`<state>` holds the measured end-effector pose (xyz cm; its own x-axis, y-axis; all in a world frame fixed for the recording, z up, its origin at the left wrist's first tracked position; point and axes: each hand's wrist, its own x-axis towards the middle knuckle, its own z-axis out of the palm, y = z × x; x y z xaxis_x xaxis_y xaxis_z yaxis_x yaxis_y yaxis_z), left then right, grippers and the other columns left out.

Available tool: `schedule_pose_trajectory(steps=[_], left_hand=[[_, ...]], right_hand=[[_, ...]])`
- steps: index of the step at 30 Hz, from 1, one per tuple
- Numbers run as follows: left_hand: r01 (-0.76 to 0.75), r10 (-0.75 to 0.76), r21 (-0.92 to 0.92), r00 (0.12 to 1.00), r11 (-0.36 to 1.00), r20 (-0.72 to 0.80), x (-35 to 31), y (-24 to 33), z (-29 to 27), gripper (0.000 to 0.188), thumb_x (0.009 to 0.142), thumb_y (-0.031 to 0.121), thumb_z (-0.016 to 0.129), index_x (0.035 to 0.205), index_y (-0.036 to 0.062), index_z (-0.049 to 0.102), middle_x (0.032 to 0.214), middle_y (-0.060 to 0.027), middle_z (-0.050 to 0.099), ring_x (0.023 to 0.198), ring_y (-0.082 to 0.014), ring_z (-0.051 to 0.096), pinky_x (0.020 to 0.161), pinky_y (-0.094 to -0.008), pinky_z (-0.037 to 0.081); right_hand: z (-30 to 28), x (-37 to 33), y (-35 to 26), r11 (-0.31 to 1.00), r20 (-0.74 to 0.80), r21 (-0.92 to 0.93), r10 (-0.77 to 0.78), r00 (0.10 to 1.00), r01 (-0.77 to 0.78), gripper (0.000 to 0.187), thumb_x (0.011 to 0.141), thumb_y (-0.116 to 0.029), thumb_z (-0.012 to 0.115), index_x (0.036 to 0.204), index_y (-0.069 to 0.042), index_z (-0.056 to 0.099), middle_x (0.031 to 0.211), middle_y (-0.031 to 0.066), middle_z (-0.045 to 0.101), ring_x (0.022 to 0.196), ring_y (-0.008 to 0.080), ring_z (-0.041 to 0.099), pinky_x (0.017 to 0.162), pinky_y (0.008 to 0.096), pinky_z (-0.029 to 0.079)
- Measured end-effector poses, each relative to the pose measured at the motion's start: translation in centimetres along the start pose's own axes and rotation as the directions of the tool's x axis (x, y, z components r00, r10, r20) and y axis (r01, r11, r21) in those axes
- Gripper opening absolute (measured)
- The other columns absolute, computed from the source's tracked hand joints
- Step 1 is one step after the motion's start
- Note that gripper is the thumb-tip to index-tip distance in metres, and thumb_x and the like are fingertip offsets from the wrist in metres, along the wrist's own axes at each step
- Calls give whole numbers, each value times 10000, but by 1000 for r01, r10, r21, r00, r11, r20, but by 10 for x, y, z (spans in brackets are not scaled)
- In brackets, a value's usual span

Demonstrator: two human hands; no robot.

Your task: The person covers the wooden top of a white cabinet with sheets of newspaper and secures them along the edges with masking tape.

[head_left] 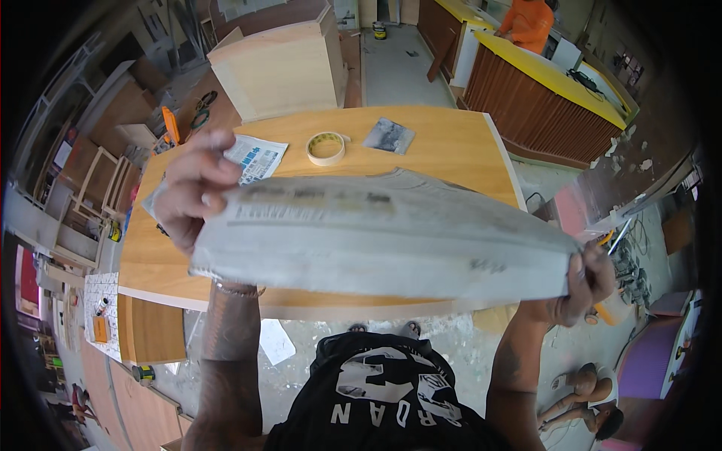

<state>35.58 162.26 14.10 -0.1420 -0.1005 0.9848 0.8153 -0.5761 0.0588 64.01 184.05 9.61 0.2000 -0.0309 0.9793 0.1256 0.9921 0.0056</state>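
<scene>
Crosswise, long, creased grey paper (376, 244) spans left hand (194, 192) to right hand (587, 284).

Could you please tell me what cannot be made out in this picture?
Head view:
Print on the held sheet: blurred.
Printed paper beyond: partly hidden by the left hand.
Table: partly hidden behind the held sheet.
Person in orange: cut off by the top edge.

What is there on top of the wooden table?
On the table I see a tape roll, a grey sheet and printed paper. The long paper between the left hand and right hand covers the table's middle; anything there cannot be seen.
</scene>
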Motion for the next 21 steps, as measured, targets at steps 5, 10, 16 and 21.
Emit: schedule_pose_trajectory(steps=[5, 10, 16, 21], left_hand=[[717, -743, 223, 581, 660, 332, -90, 21, -71, 89, 958, 104, 633, 994, 57, 567, 1138, -169, 645, 1134, -346, 596, 1009, -476, 450], [522, -867, 731, 460, 440, 194, -133, 56, -43, 124, 932, 30, 599, 1050, -9, 600, 1210, -221, 632, 1152, -349, 596, 1008, -440, 454], [490, -771, 597, 452, 635, 449, -135, 99, 72, 216, 865, 58, 705, 1061, -14, 645, 1209, -202, 646, 1081, -339, 631, 940, -409, 502], [455, -655, 480, 410, 750, 635, -144, 88, 145, 290, 818, 64, 783, 1079, -10, 680, 1171, -179, 657, 1011, -326, 649, 882, -395, 526]], right_hand=[[-37, -51, 1, 930, 731, 59, 208, 650, -364, 310, 708, 72, 729, 952, -118, 743, 931, 72, 660, 826, 268, 626, 724, 379, 513], [-54, -98, -1, 856, 864, 49, 223, 452, -514, 315, 655, 70, 745, 928, -87, 731, 908, 67, 663, 791, 278, 622, 690, 375, 513], [-53, -120, 7, 813, 798, 40, 323, 508, -581, 314, 656, 88, 723, 915, -77, 657, 957, 68, 658, 839, 288, 621, 722, 383, 526], [-69, -126, 14, 778, 760, 82, 356, 544, -623, 339, 664, 113, 689, 936, -81, 633, 1013, 68, 644, 865, 293, 627, 750, 387, 538]])
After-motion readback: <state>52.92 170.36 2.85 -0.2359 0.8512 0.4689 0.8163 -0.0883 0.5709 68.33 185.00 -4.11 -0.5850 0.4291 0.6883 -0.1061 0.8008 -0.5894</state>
